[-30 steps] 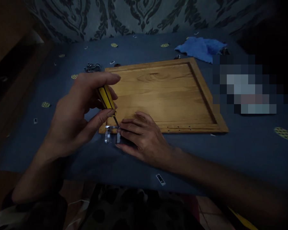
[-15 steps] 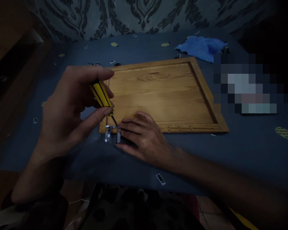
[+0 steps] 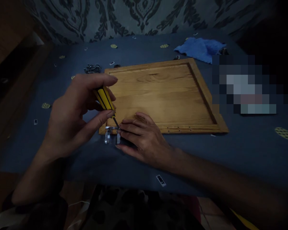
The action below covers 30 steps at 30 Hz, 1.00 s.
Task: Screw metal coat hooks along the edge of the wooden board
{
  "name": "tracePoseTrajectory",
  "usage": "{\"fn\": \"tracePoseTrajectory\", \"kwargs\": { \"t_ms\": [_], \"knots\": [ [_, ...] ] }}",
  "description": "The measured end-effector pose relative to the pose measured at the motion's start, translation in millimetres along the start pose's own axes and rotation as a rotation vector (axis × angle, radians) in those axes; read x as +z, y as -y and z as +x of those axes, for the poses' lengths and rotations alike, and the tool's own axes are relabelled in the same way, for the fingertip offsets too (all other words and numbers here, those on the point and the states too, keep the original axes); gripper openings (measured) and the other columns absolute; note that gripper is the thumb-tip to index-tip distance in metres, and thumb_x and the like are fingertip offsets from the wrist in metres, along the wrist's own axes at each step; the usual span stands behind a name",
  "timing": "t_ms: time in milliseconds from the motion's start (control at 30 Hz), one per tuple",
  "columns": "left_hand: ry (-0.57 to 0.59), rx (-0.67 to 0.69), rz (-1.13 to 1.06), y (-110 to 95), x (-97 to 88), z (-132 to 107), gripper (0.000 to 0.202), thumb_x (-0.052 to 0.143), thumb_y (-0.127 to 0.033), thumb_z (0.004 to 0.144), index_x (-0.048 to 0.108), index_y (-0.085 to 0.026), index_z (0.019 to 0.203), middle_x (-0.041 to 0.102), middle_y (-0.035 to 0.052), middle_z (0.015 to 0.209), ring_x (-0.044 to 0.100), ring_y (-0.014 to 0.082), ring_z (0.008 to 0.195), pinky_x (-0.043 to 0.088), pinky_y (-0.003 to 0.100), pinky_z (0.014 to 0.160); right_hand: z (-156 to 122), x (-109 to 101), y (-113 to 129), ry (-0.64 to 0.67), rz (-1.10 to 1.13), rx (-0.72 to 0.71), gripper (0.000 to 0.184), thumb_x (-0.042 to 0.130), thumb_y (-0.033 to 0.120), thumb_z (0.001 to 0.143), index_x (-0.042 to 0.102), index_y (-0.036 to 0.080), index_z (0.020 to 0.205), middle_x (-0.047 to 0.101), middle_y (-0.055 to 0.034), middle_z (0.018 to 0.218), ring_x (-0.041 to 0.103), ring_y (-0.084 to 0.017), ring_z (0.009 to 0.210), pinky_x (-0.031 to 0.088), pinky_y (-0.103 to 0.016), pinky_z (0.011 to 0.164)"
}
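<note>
My left hand grips a yellow-and-black screwdriver by its handle, thumb and fingers closed round it. The shaft slants down to the right, its tip at a small metal hinge on the near left edge of a framed wooden panel. Two metal arms of the hinge stick out past that edge. My right hand lies on the panel's near edge with fingers stretched out, fingertips against the hinge beside the screwdriver tip. Its fingertips partly hide the spot under the tip.
The panel lies on a dark blue patterned cloth. Small holes run along its near right edge. A blue rag lies behind it, and a bunch of small dark metal pieces at its far left. A blurred-out patch covers something at right.
My left hand has shifted slightly right and down with the screwdriver, and its wrist has turned a little. My right hand and the panel stay in place.
</note>
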<state>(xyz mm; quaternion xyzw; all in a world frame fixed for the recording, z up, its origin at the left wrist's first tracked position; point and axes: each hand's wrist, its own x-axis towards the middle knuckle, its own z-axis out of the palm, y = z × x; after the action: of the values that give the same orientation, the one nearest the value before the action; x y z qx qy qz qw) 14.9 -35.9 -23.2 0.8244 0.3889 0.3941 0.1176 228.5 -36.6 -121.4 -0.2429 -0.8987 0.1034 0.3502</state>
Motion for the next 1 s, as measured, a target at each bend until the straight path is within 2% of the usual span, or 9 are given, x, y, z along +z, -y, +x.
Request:
{"fn": "tracePoseTrajectory", "kwargs": {
  "t_ms": [67, 200, 300, 400, 533, 767, 1000],
  "knots": [
    [0.005, 0.000, 0.014, 1.5, 0.1, -0.4, 0.060, 0.073, -0.016, 0.088, 0.054, -0.037, 0.140, 0.064, 0.0018, 0.120, 0.072, 0.0177, 0.100, 0.069, 0.035, 0.078, 0.3, -0.6, 0.0, -0.006, 0.000, -0.007, 0.030, 0.063, 0.040, 0.101, 0.077, 0.017, 0.111, 0.080, -0.0088, 0.115, 0.070, -0.026, 0.116, 0.041, -0.052, 0.113],
    [0.015, 0.017, 0.068, 5.8, 1.0, -0.8, 0.063, 0.078, -0.026, 0.087, 0.051, -0.041, 0.143, 0.066, 0.0027, 0.126, 0.072, 0.0208, 0.098, 0.069, 0.039, 0.075, 1.0, -0.9, 0.5, -0.007, 0.009, -0.007, 0.029, 0.063, 0.039, 0.101, 0.077, 0.016, 0.112, 0.080, -0.0097, 0.115, 0.070, -0.026, 0.115, 0.041, -0.052, 0.113],
    [-0.032, 0.077, 0.161, 7.3, 2.3, -0.8, 0.066, 0.080, -0.027, 0.086, 0.051, -0.042, 0.144, 0.069, 0.0018, 0.126, 0.071, 0.0234, 0.099, 0.068, 0.035, 0.069, 0.8, -0.4, 0.6, 0.001, 0.009, -0.004, 0.030, 0.062, 0.040, 0.101, 0.077, 0.017, 0.113, 0.080, -0.0094, 0.115, 0.070, -0.027, 0.116, 0.041, -0.053, 0.113],
    [-0.067, 0.104, 0.207, 6.3, 3.2, -0.8, 0.066, 0.080, -0.024, 0.085, 0.053, -0.042, 0.143, 0.070, -0.0008, 0.122, 0.071, 0.0230, 0.101, 0.067, 0.032, 0.070, 0.0, 0.1, 0.3, 0.000, -0.001, -0.005, 0.030, 0.062, 0.041, 0.101, 0.077, 0.018, 0.113, 0.079, -0.0085, 0.117, 0.069, -0.026, 0.117, 0.040, -0.051, 0.114],
    [-0.079, 0.065, 0.157, 5.2, 3.1, -1.1, 0.063, 0.080, -0.024, 0.086, 0.055, -0.038, 0.142, 0.065, 0.0005, 0.126, 0.070, 0.0188, 0.101, 0.068, 0.030, 0.075, -0.5, -0.2, 0.3, -0.002, 0.016, 0.001, 0.030, 0.066, 0.039, 0.099, 0.077, 0.015, 0.114, 0.079, -0.0101, 0.117, 0.069, -0.027, 0.118, 0.040, -0.053, 0.114],
    [-0.026, 0.010, 0.036, 3.9, 0.3, -0.7, 0.061, 0.075, -0.022, 0.088, 0.052, -0.038, 0.142, 0.060, 0.0029, 0.127, 0.068, 0.0200, 0.102, 0.067, 0.038, 0.077, 0.7, -0.3, 1.3, 0.007, 0.034, 0.014, 0.030, 0.068, 0.039, 0.098, 0.078, 0.017, 0.115, 0.079, -0.0099, 0.118, 0.069, -0.028, 0.118, 0.041, -0.055, 0.113],
    [-0.100, -0.001, 0.044, -1.2, -2.4, 1.4, 0.059, 0.076, -0.021, 0.087, 0.054, -0.038, 0.139, 0.059, 0.0017, 0.124, 0.067, 0.0179, 0.099, 0.069, 0.036, 0.073, -0.1, -0.5, 1.0, 0.011, 0.019, 0.017, 0.029, 0.064, 0.040, 0.100, 0.077, 0.019, 0.114, 0.079, -0.0086, 0.120, 0.069, -0.027, 0.120, 0.040, -0.053, 0.115]
  ]
}}
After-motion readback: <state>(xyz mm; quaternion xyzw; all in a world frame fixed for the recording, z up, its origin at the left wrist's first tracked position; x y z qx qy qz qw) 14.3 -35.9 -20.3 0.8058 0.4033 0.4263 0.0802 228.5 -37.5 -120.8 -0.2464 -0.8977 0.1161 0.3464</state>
